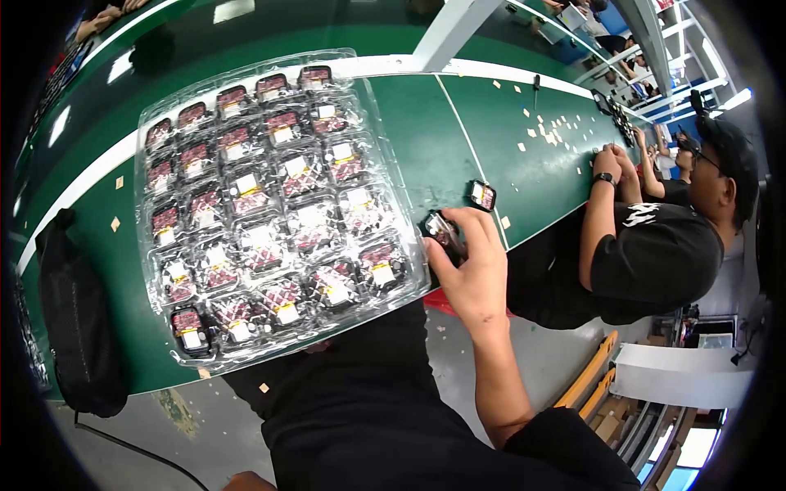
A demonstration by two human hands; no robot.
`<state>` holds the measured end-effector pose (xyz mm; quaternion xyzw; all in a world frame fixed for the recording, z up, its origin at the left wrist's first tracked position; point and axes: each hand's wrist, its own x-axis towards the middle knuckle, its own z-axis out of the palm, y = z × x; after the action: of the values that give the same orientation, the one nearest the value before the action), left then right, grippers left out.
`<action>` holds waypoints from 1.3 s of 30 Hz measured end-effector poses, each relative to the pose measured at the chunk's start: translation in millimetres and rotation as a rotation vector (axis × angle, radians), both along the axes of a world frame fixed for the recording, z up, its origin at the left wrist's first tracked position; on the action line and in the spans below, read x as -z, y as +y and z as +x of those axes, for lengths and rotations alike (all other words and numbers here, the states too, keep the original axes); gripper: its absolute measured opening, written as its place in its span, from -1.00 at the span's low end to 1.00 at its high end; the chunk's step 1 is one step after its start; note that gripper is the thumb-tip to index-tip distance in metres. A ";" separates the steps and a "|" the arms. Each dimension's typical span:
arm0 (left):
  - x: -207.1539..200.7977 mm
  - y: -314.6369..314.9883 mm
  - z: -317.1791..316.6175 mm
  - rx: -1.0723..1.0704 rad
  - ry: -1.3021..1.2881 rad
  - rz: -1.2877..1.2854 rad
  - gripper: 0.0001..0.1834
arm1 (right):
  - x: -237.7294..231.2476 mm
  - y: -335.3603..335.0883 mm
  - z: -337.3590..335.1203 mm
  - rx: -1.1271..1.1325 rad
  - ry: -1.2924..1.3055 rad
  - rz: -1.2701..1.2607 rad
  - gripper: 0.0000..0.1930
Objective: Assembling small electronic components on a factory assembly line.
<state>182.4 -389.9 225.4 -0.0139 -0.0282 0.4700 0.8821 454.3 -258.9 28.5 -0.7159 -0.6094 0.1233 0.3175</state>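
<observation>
My right hand [473,274] is at the tray's right edge, with thumb and fingers closed round a small black-cased device [442,231] tilted on edge. A second black device [481,195] with a white label lies on the green table just beyond my fingertips. To the left stands a large clear plastic tray [372,106], its pockets filled with rows of similar black devices bearing white labels and red-patterned faces. My left hand does not show; only a patch of bare skin appears at the lower edge.
A black pouch [74,319] lies at the table's left end. Small cream paper squares [557,131] are scattered on the green table [426,123]. A grey metal post [450,37] rises at the back edge. A co-worker in black [647,245] sits close on the right.
</observation>
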 end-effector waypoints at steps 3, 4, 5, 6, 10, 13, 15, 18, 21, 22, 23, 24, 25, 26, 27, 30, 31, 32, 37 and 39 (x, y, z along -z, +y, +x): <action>-0.9 6.3 -7.1 0.145 0.113 -0.040 0.43 | -0.5 -1.1 4.1 -0.020 -0.087 0.048 -0.58; -1.7 7.3 -7.9 0.127 0.117 0.009 0.42 | -4.0 0.3 6.9 -0.034 -0.111 0.073 -0.57; -0.2 13.3 -8.5 0.116 0.128 0.061 0.42 | -0.7 0.5 8.9 -0.039 -0.137 0.086 -0.57; 2.5 18.8 -7.5 0.109 0.142 0.112 0.42 | -4.6 1.5 9.8 -0.016 -0.068 0.064 -0.58; 18.2 42.3 -6.1 0.144 0.158 0.300 0.40 | -10.3 -2.9 16.7 0.014 -0.098 0.059 -0.58; 34.2 56.1 -0.2 0.210 0.064 0.495 0.40 | 0.3 4.5 11.4 -0.038 -0.013 0.035 -0.58; 58.2 63.3 -13.8 0.127 0.097 0.734 0.30 | 0.5 4.8 17.1 -0.028 -0.056 0.053 -0.57; 89.6 70.0 -30.5 -0.244 0.163 0.903 -0.02 | -8.0 -1.4 12.6 0.071 0.126 0.141 -0.54; 117.6 58.8 -38.1 -0.378 0.447 0.644 -0.23 | -29.9 -13.8 -1.6 -0.011 0.349 0.256 -0.41; 131.4 61.8 -35.7 -0.377 0.632 0.650 -0.18 | -39.4 -18.7 -6.8 -0.106 0.309 0.301 -0.36; 136.7 62.2 -21.8 -0.459 0.834 0.644 -0.26 | -44.0 -23.9 -12.9 -0.198 0.334 0.298 -0.33; 123.8 52.5 -11.7 -0.583 1.092 0.618 -0.28 | -55.1 -24.7 -30.5 -0.341 0.404 0.294 -0.29; 140.0 63.8 -0.7 -0.570 1.093 0.678 -0.30 | -55.8 -26.2 -34.2 -0.405 0.360 0.313 -0.27; 142.5 68.6 5.4 -0.577 1.131 0.738 -0.29 | -62.0 -25.8 -42.8 -0.495 0.348 0.342 -0.24; 142.8 68.4 12.4 -0.562 1.101 0.685 -0.20 | -67.3 -27.3 -51.1 -0.546 0.377 0.327 -0.23; 145.7 67.6 19.6 -0.475 0.959 0.500 -0.06 | -70.3 -27.3 -66.8 -0.676 0.478 0.275 -0.26; 146.4 70.0 19.7 -0.457 0.921 0.482 -0.07 | -72.9 -25.7 -70.3 -0.705 0.486 0.272 -0.29; 146.7 72.1 18.6 -0.438 0.883 0.463 -0.07 | -71.7 -27.3 -71.8 -0.730 0.495 0.262 -0.32; 152.7 72.5 8.5 -0.527 0.977 0.436 -0.30 | -65.2 -28.5 -81.1 -0.780 0.579 0.206 -0.27; 156.4 71.7 8.1 -0.571 0.943 0.425 -0.29 | -70.4 -28.3 -82.3 -0.770 0.551 0.106 -0.32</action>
<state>190.5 -318.2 69.0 0.3818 0.2708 0.6282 0.6215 372.0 -287.1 98.9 -0.3615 -0.7291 0.3861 0.4343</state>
